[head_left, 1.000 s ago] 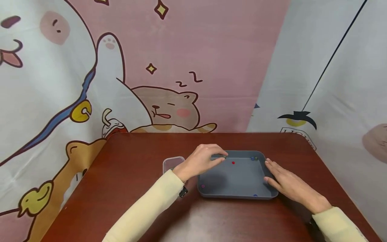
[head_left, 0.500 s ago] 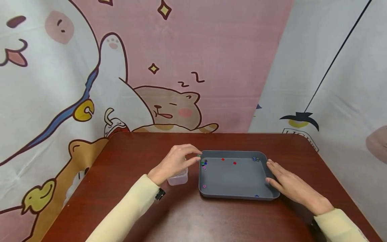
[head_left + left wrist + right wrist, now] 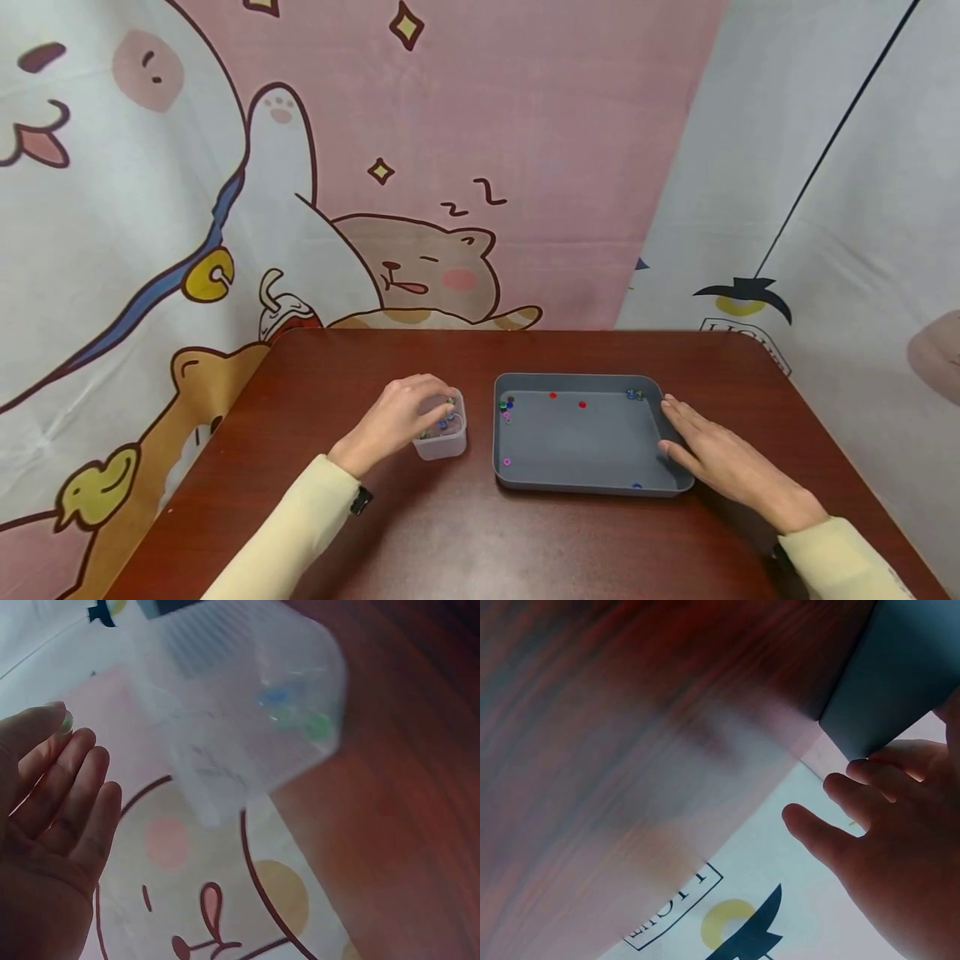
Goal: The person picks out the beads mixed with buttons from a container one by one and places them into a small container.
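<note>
My left hand (image 3: 396,421) is over the clear plastic box (image 3: 441,448), pinching a small green bead (image 3: 67,723) between thumb and forefinger. Blue and green beads show through the box wall in the left wrist view; the hand covers part of the opening. To the right lies a shallow grey tray (image 3: 577,450). My right hand (image 3: 731,467) rests with straight fingers along the tray's right rim. Inside the tray are red beads (image 3: 582,405), a dark and green cluster (image 3: 507,404) at the left wall, pink rings (image 3: 507,462), and blue pieces (image 3: 631,394) in the far right corner.
Both box and tray stand on a dark red-brown wooden table (image 3: 480,542). Behind it hangs a cartoon-printed cloth (image 3: 570,167) that reaches round the sides. A strip of tabletop separates the box from the tray.
My left hand has moved left from the tray's far left part to above the box, carrying the pinched bead. The right hand has stayed at the tray's rim.
</note>
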Demonstrator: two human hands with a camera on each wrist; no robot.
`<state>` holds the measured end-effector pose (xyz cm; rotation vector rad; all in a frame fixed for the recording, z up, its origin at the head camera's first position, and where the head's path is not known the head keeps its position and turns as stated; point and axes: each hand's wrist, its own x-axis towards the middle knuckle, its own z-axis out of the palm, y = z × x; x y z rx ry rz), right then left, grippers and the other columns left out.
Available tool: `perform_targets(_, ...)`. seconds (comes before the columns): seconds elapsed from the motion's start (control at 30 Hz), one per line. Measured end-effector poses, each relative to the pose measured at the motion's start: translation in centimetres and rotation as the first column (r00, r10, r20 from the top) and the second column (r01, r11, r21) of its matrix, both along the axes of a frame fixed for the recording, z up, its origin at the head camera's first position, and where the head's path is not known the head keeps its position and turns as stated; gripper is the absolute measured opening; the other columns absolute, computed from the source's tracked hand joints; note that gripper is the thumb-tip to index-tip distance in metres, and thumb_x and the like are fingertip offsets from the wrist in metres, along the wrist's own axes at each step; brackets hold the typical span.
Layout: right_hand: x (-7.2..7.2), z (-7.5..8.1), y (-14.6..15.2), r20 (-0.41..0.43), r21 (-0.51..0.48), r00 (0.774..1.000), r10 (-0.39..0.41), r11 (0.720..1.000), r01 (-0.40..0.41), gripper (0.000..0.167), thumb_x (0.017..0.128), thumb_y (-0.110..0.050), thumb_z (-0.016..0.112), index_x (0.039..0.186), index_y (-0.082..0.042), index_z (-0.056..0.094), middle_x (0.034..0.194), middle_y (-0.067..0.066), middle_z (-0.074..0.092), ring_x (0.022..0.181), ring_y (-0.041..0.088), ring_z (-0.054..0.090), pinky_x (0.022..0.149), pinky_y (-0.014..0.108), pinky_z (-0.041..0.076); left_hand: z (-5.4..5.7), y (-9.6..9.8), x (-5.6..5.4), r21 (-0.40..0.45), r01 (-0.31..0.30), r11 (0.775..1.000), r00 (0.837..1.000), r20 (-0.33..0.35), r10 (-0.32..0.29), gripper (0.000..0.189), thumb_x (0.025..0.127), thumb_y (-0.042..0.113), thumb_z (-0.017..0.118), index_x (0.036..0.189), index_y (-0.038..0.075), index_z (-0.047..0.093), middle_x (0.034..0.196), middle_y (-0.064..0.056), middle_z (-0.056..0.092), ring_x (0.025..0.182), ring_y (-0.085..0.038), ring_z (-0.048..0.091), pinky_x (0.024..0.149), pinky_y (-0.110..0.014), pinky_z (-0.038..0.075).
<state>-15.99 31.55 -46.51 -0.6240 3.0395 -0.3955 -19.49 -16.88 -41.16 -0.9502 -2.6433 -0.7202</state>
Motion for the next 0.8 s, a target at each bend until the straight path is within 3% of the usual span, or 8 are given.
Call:
perform_targets(0.13,0.0,0.0,0.1,-0.006,0.003,1.0,-0.005,1.0,0.005,0.079,0.1,-0.042,0.067,0.154,0.009,0.04,0.16,0.03,0.035,0.143,0.05,0.039,0.11,0.066,0.037,-0.7,-0.7,0.0,-0.061,-0.018,0.998,0.999,-0.035,0.016,0.02,0.092,0.016,0.081,0.11,0.01,0.078,0.109,-0.001,0.075,0.104,-0.018,0.071,0.089,-0.04,0.058)
perform_targets(0.3,0.1,-0.1,0.1,-0.001,0.002,1.0,-0.011,1.0,0.011,0.078,0.1,-0.041,0.068,0.154,0.008,0.04,0.16,0.03,0.036,0.143,0.05,0.039,0.11,0.066,0.037,-1.5,-1.4,-0.1,-0.129,0.003,0.992,0.997,-0.081,-0.014,0.022,0.089,0.013,0.084,0.109,0.009,0.078,0.105,0.0,0.075,0.1,-0.017,0.071,0.086,-0.039,0.059)
perform_targets(0.8,0.0,-0.2,0.2,-0.017,-0.005,1.0,0.007,1.0,-0.007,0.078,0.1,-0.041,0.068,0.153,0.009,0.041,0.16,0.029,0.037,0.144,0.05,0.039,0.11,0.065,0.037,-2.4,-2.3,-0.3,-0.164,0.044,0.985,0.999,-0.01,-0.047,0.02,0.089,0.011,0.083,0.109,0.008,0.079,0.103,-0.001,0.076,0.096,-0.018,0.072,0.083,-0.041,0.059)
